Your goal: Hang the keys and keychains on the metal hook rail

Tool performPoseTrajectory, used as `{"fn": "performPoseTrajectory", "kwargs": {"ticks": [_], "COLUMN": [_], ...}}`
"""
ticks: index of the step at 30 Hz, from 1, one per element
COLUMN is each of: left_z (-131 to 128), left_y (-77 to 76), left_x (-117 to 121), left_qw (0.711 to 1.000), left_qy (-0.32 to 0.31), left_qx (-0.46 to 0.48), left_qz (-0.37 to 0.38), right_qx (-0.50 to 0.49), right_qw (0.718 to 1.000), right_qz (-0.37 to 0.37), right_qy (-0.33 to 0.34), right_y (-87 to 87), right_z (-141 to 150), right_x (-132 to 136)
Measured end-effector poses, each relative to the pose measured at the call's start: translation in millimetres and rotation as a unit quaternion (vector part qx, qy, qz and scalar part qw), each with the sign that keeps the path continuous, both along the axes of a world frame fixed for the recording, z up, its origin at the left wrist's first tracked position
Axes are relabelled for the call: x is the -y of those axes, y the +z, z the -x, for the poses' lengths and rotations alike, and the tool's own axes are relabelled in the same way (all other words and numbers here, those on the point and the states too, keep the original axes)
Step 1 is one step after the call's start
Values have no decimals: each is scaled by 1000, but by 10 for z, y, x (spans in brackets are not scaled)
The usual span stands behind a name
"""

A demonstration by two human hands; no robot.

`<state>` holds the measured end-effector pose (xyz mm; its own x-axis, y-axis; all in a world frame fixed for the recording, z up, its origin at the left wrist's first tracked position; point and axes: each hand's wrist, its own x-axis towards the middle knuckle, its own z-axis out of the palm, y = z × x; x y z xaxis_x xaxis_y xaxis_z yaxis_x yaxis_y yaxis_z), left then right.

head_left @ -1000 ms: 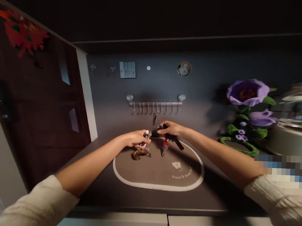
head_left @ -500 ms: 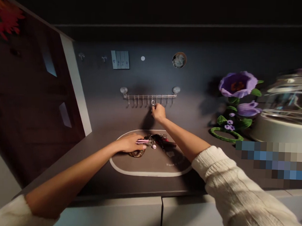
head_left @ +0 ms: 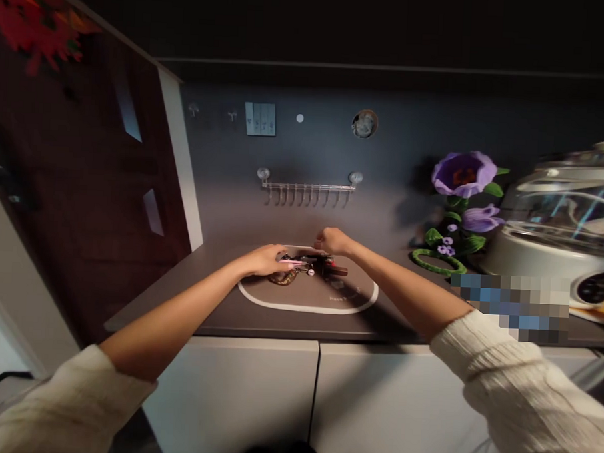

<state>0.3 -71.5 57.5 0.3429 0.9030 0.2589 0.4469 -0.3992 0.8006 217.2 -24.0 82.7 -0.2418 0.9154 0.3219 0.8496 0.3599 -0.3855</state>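
Lowered since half a second ago, the right hand (head_left: 334,241) has come down from the clear rail with small hooks (head_left: 308,187) to the far edge of the mat, and the metal ring that hung on the rail has left its hook. White double-door cabinet (head_left: 235,377) fronts fill the lower view, beneath a dark brown flat surface (head_left: 278,321). On it at the right stands a cream appliance with a clear domed cover (head_left: 546,250), just beside an upright purple flower with green leaves (head_left: 464,177). Between the arms lies a brown oval mat with a pale rim (head_left: 303,297). Over its left part, the left hand (head_left: 265,259) has its thumb and fingers around a slim pink strip (head_left: 295,261); the right hand's fingers are curled closed, and I cannot tell what, if anything, they pinch. Resting on the mat are a dark brown strap (head_left: 337,271), nearer the right hand, and a curved brown lettered piece (head_left: 283,279) just below the left hand. Smallest, a round pinkish-white charm (head_left: 310,272) sits between these two.
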Motion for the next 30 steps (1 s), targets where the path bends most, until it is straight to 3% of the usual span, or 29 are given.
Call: {"fn": "performPoseTrajectory", "kwargs": {"ticks": [2,4,7,9,13,18,21,24,30], "left_z": [-22,-53,-86,-89,-69,-24,5,31,80], "left_y": [96,219,384,430,312,-46,-224,-314,-242], "left_x": [36,91,191,239,239,182,173,173,142], "left_qw": [994,983,970,950,900,843,838,841,855], "left_qy": [-12,-64,-165,-210,-192,-164,-147,-137,-130], "left_qx": [106,152,111,145,314,416,419,411,401], "left_qz": [31,81,143,179,234,299,317,325,302], "right_qx": [-3,-28,-130,-207,-372,-466,-474,-481,-489], "right_qw": [999,983,910,864,808,764,756,753,750], "right_qz": [33,127,325,386,391,389,395,394,388], "right_qy": [43,128,222,248,237,220,218,217,217], "right_y": [41,146,321,376,243,-179,-386,-486,-418], "right_z": [-32,-40,-23,-10,-13,-78,-128,-160,-115], "right_x": [87,207,445,584,683,639,644,666,649]}}
